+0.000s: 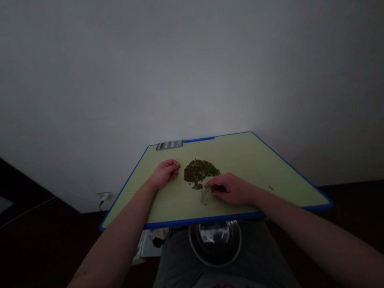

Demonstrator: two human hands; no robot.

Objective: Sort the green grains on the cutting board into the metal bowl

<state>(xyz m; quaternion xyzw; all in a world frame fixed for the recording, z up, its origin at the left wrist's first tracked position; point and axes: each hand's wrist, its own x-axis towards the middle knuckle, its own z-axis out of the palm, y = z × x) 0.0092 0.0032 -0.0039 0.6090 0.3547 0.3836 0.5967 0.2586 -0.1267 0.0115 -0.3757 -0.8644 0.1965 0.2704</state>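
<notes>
A spread heap of small dark green grains (199,170), perhaps beans, lies on the pale green table (247,157). To the left of the heap rests my left hand (166,173), its fingers curled together; whether anything is inside them is hidden. My right hand (229,189) is at the near right edge of the heap, thumb and fingers closed on a clear curved plastic piece that looks like a protractor (206,197). The protractor's marked edge touches or almost touches the tabletop, just below a few stray grains. My right palm hides part of it.
A shiny metal bowl (194,247) sits on my lap below the table's blue front edge (178,222), with dark contents in its bottom. A phone (169,144) lies at the back left. A small dark bit (271,187) is at the right. Behind the table stands a wall (192,72).
</notes>
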